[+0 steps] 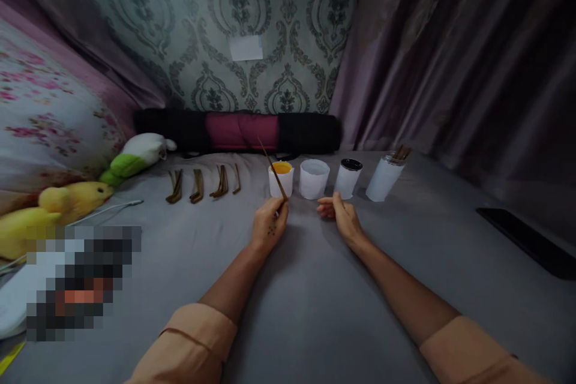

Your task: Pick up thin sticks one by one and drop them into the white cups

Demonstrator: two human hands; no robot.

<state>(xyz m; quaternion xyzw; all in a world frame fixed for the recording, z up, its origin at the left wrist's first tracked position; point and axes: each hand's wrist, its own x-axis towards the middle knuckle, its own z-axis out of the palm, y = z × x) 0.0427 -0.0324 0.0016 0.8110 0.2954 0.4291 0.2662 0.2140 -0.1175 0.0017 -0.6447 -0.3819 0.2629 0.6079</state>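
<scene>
My left hand pinches the lower end of a thin brown stick, which slants up and to the left. From this view the stick crosses in front of a white-wrapped cup with yellow contents. My right hand holds nothing visible; its thumb is raised and its fingers are loosely curled and apart. Just behind it stand a white-wrapped cup and another with a dark top. A leaning white-wrapped glass jar at the right contains several brown sticks.
Several small groups of bent brown sticks lie left of the cups on the grey sheet. A black and maroon roll lies along the patterned wall. Plush toys sit at left, a flat black object at right.
</scene>
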